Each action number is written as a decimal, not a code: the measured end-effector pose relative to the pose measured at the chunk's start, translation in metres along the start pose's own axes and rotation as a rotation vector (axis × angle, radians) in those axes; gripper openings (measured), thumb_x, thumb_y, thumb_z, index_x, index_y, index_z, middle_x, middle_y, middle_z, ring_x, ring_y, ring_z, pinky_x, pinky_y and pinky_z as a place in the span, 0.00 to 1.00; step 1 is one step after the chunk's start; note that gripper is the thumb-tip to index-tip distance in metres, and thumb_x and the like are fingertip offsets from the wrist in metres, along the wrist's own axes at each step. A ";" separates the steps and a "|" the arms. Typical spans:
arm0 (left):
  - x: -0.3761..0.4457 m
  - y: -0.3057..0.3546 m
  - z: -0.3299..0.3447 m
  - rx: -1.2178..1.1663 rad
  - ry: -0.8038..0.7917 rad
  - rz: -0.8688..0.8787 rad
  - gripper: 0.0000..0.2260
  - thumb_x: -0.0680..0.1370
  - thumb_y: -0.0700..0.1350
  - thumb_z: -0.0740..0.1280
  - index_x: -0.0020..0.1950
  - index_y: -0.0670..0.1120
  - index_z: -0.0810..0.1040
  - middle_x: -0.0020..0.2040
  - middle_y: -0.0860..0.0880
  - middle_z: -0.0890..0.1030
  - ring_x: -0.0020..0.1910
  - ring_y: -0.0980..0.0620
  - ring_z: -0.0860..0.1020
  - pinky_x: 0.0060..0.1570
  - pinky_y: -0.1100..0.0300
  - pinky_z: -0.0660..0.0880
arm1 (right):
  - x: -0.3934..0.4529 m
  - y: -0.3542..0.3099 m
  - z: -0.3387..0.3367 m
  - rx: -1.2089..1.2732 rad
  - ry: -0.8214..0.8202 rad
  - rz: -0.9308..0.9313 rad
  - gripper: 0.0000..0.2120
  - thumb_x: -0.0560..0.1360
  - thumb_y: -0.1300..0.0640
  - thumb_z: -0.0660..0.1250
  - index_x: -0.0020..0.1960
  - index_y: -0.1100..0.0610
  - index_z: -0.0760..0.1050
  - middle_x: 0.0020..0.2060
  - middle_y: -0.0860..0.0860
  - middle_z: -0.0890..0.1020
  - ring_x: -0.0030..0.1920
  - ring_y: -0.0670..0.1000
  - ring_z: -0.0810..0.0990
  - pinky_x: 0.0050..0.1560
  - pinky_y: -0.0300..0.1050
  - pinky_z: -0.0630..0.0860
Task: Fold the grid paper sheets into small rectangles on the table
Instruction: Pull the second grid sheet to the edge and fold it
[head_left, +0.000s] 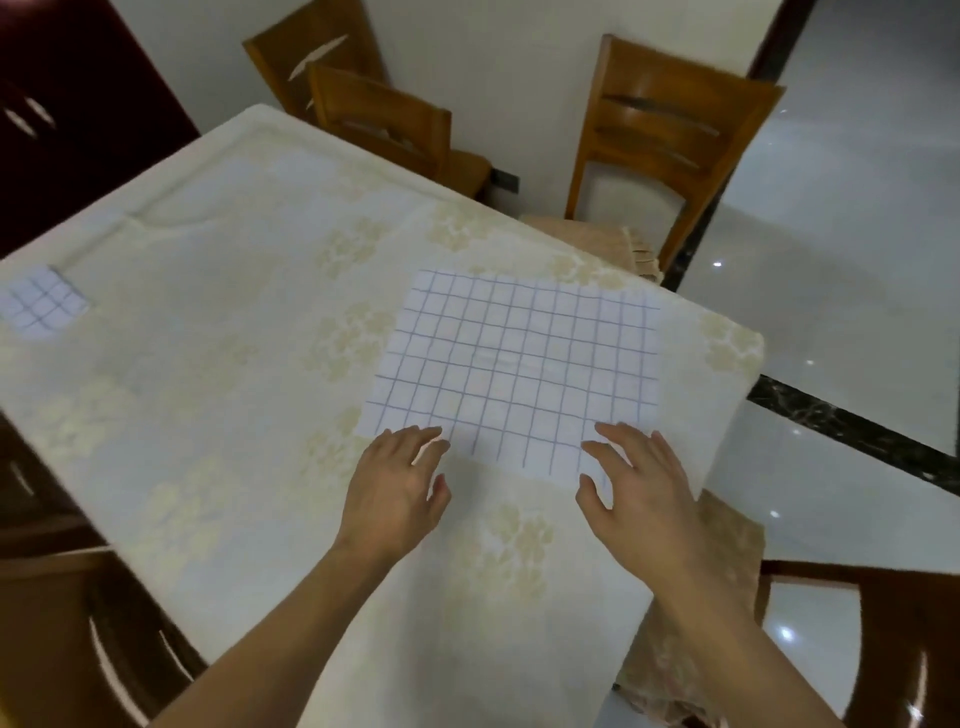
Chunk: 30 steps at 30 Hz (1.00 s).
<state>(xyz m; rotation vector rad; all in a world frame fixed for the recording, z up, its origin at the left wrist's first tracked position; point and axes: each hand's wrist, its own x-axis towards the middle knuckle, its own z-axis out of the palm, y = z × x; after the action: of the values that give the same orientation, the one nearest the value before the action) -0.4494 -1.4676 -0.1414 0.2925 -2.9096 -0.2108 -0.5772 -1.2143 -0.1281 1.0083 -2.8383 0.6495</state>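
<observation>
A large sheet of white grid paper (519, 364) lies flat and unfolded on the table (234, 415), near its right edge. My left hand (395, 488) rests at the sheet's near left corner, fingers spread, fingertips touching the paper's edge. My right hand (639, 493) is at the near right corner with fingers apart, its thumb and fingers around the paper's edge. A small folded grid paper rectangle (41, 304) lies far off at the table's left side.
The table wears a cream cloth with pale floral print. Three wooden chairs (654, 145) stand at the far side, against a white wall. A dark cabinet (67, 114) is at the far left. Glossy tiled floor (857, 260) lies to the right.
</observation>
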 end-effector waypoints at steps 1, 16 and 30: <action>0.002 -0.003 0.010 0.025 -0.023 0.020 0.18 0.70 0.42 0.74 0.59 0.43 0.81 0.60 0.44 0.82 0.56 0.42 0.81 0.59 0.46 0.76 | 0.006 0.006 0.008 -0.009 -0.018 -0.019 0.21 0.77 0.47 0.57 0.60 0.56 0.81 0.64 0.53 0.79 0.67 0.56 0.75 0.73 0.59 0.65; 0.028 -0.037 0.113 0.081 -0.222 0.307 0.25 0.81 0.52 0.58 0.77 0.46 0.65 0.77 0.45 0.67 0.75 0.44 0.67 0.71 0.47 0.67 | 0.026 0.027 0.130 -0.211 -0.214 -0.294 0.24 0.79 0.48 0.57 0.70 0.58 0.72 0.71 0.56 0.73 0.73 0.59 0.69 0.71 0.61 0.65; 0.050 -0.044 0.135 0.103 -0.054 0.396 0.16 0.80 0.49 0.62 0.65 0.45 0.78 0.65 0.47 0.80 0.62 0.45 0.78 0.59 0.51 0.73 | 0.030 0.028 0.155 -0.197 0.002 -0.306 0.17 0.79 0.49 0.66 0.63 0.58 0.78 0.62 0.55 0.80 0.64 0.59 0.78 0.63 0.59 0.75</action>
<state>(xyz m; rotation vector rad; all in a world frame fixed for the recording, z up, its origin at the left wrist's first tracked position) -0.5195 -1.5043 -0.2690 -0.2784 -2.9583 -0.0043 -0.6056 -1.2755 -0.2738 1.3593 -2.5986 0.3343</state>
